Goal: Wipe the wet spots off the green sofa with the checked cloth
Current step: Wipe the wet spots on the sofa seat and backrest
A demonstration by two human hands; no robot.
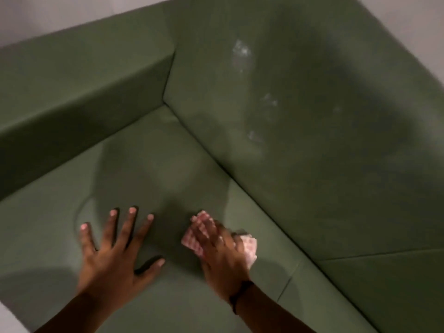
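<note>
Looking down from the head camera, I see my right hand (219, 251) nearest, lying flat with its fingers held together on top of the checked cloth (248, 248). The pink-and-white cloth is bunched under the palm, pressed against the seat of the green sofa (149, 169); one edge shows past the fingertips on the left, and a larger fold sticks out to the right of the knuckles. A dark band (236, 296) circles that wrist. The hand and cloth are blurred, so I cannot tell whether the thumb is curled around the fabric.

Just beside it, my left hand (113, 255) rests palm-down on the same seat cushion with all fingers spread wide, apart from the cloth and holding nothing.

Farther out, the seat meets the armrest (79, 92) on the left and the backrest (312, 164) on the right, forming a corner. On the backrest, well apart from the cloth, pale shiny wet spots (241, 50) sit in a loose line running down toward the seat seam. Beyond the sofa's top edge a light wall (60, 13) shows.
</note>
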